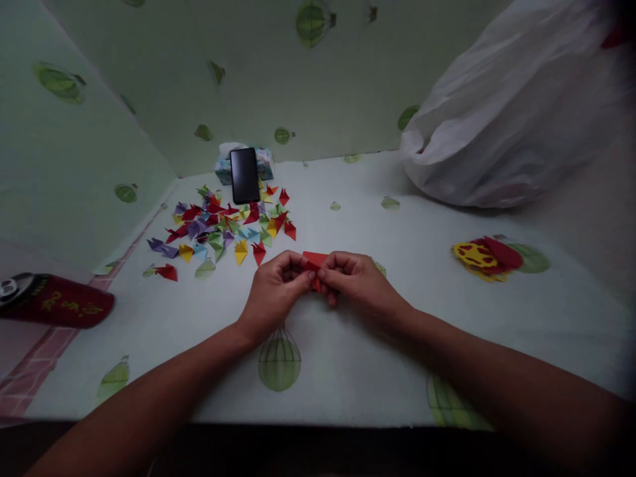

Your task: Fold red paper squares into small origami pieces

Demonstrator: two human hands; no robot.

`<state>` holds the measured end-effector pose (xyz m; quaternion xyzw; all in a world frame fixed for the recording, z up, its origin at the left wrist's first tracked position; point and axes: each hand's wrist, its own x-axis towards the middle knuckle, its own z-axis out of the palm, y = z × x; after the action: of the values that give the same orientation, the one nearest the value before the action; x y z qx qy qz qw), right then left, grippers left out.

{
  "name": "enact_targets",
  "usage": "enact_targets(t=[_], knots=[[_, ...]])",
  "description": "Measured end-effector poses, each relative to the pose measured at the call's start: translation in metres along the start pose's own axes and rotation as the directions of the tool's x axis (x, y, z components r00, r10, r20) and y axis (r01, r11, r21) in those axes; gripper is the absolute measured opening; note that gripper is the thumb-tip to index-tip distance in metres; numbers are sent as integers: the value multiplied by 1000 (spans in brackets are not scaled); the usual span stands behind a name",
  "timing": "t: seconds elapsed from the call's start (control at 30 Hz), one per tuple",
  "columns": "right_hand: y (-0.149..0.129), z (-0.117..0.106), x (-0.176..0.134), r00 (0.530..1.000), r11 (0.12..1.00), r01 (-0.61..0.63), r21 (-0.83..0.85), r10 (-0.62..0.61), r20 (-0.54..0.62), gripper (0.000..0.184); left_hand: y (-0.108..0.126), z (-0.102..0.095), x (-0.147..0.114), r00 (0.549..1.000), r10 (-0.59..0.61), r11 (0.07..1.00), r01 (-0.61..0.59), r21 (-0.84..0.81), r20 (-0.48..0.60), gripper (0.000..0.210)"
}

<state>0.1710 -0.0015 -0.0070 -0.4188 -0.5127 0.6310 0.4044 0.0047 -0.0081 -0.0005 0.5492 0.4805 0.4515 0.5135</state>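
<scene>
A small folded piece of red-orange paper is pinched between my two hands above the middle of the table. My left hand grips its left side with thumb and fingers closed. On the other side, my right hand pinches the paper with thumb against forefinger. The fingers cover most of the lower part of the paper, so its full shape is hidden. Beyond my left hand lies a loose pile of folded paper cranes in red, purple, yellow, green, blue and orange.
A black phone leans on a tissue box behind the pile. A red can is at the left edge. Red and yellow paper cut-outs lie to the right, before a big white plastic bag. Walls border the table.
</scene>
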Motion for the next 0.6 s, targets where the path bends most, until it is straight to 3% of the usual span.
enact_targets(t=[0.17,0.37,0.6], knots=[[2,1,0,1000,997,-5,80,3,18,21,0,-1,-1,1000,-2,1000,3,-22,31,14],[4,2,-2,999,995,36,93,-38,10,21,-3,-1,1,994,-36,980,54,-190,101,16],[1,1,-2,997,997,79,-8,-79,24,17,-9,-2,2,998,46,980,-38,-193,37,15]])
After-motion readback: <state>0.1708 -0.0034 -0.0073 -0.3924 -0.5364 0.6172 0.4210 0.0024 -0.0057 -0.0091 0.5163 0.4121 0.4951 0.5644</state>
